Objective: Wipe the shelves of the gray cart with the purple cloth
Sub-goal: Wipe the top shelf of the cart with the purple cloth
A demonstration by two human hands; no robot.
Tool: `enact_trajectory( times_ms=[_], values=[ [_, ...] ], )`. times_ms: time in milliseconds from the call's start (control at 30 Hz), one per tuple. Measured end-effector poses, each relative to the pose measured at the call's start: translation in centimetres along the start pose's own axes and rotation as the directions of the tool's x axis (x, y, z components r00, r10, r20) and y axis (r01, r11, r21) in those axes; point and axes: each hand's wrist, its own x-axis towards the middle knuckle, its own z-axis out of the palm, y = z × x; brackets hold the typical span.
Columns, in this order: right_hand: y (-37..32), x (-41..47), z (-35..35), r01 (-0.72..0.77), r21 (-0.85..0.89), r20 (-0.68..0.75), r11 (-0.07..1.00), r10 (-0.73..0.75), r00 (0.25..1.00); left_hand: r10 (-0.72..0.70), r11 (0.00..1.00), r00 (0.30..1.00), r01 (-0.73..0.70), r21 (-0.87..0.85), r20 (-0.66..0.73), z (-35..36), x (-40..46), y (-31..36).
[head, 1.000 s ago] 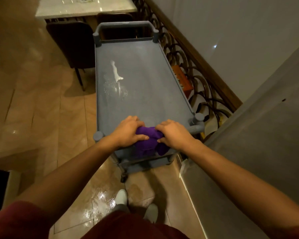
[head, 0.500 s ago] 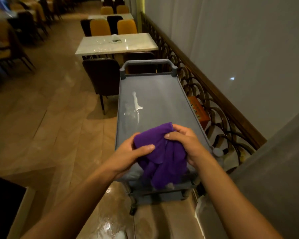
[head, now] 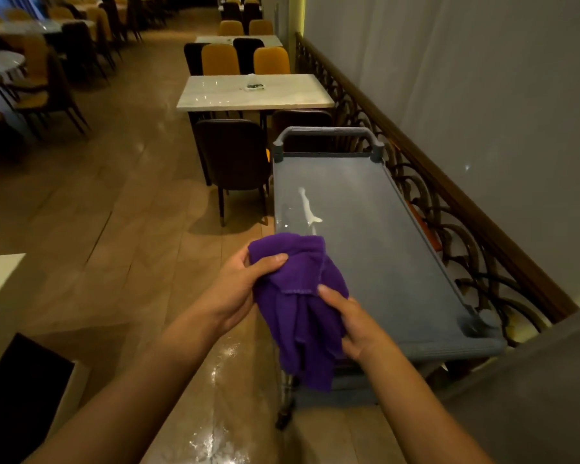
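Note:
The gray cart (head: 399, 262) stands lengthwise ahead of me, its top shelf bearing a white streak and a wet patch (head: 307, 209) near the left side. I hold the purple cloth (head: 298, 296) bunched in the air over the cart's near left corner. My left hand (head: 238, 286) grips its upper left part, thumb on top. My right hand (head: 352, 323) pinches its lower right folds. The cloth hangs down and hides the cart's near left post. A lower shelf shows only as a dark sliver under the top one.
A dark chair (head: 235, 159) and a white table (head: 255, 95) stand just beyond the cart's far end. An ornate railing (head: 449, 212) and wall run along its right side. Wet tiled floor (head: 114, 229) lies on the left. A grey counter (head: 533, 396) is at my right.
Both hands lifted the cloth off the cart's near rim and raised it into the air, spreading it between them. My view swung up and left, showing more of the room.

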Motion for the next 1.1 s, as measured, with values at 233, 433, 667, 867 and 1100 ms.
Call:
enact_trajectory(
  times_ms=[233, 433, 667, 867, 1100],
  values=[
    [1.8, 5.0, 10.7, 0.235, -0.171, -0.185, 0.957, -0.265, 0.946, 0.046, 0.999, 0.998, -0.047, 0.026, 0.043, -9.5, -0.7, 5.8],
    [3.4, 7.5, 16.6, 0.281, -0.069, -0.21, 0.957, -0.289, 0.934, -0.287, 0.917, 0.94, 0.326, -0.229, 0.187, -13.4, -1.9, 5.3],
    [2.4, 8.2, 14.8, 0.325, -0.114, -0.257, 0.939, -0.344, 0.903, -0.319, 0.948, 0.916, 0.309, 0.076, 0.242, -13.7, 1.2, 5.1],
    [0.1, 9.3, 10.4, 0.247, -0.128, -0.254, 0.961, -0.272, 0.928, -0.128, 0.954, 0.989, 0.101, 0.283, 0.078, -12.4, 8.0, 4.2],
    [-2.1, 12.2, 4.9, 0.203, -0.117, -0.383, 0.972, -0.233, 0.894, -0.344, 0.718, 0.914, 0.108, 0.688, 0.216, -12.7, 14.5, 3.2]
  ],
)
